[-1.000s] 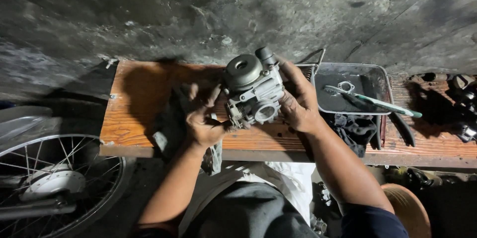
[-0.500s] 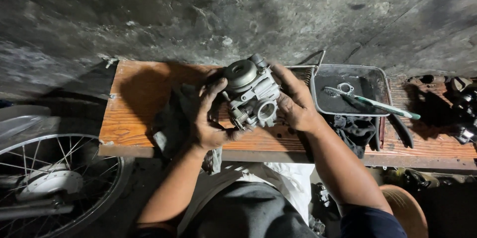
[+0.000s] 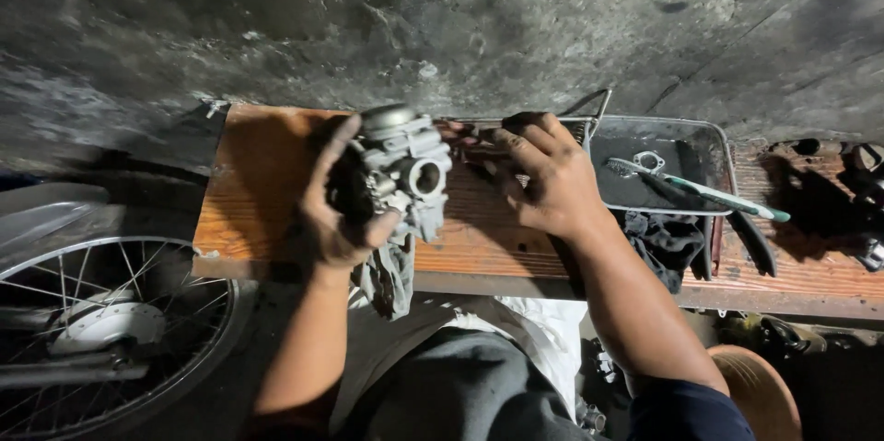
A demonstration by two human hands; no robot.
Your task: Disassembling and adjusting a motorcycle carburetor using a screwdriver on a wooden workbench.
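Fingers of the left hand (image 3: 333,211) wrap around a grey metal carburettor (image 3: 403,174), thumb across its front, holding it upright above the wooden bench (image 3: 258,183). Its far side is hidden behind the palm. A grey rag (image 3: 391,275) hangs below it; whether the hand also clamps the rag cannot be determined. The right hand (image 3: 545,179) rests palm down on the bench just beside the carburettor, fingers bent; whatever lies under the fingertips is too dark to identify, so its grip cannot be told. Right of this hand sits a metal tray (image 3: 709,142) with a toothbrush (image 3: 700,188) across it. A dark cloth (image 3: 668,243) lies at the tray's near edge. A spoked wheel (image 3: 101,321) is cut off at lower left.
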